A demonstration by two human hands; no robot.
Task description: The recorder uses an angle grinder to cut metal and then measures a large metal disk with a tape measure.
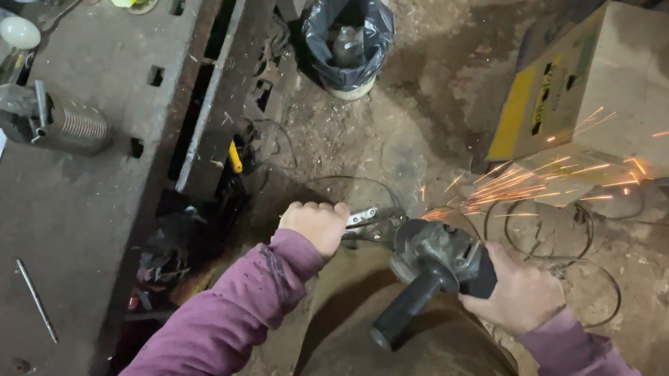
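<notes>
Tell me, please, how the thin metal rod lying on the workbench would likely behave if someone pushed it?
The thin metal rod looks round and straight, so it would probably roll sideways across the flat workbench. It appears stiff, likely steel, and light for its length, so a small nudge should move it.

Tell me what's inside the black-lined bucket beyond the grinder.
Inside the black-lined bucket one grey metal piece stands against the plastic liner. Anything below it is hidden by the liner's folds and shadow, so I cannot tell how full the bucket is.

A metalwork shop: scarred steel workbench (97,192) at left, dirt floor (437,56) strewn with shavings, grinding sparks (521,182) flying at centre right.
</notes>
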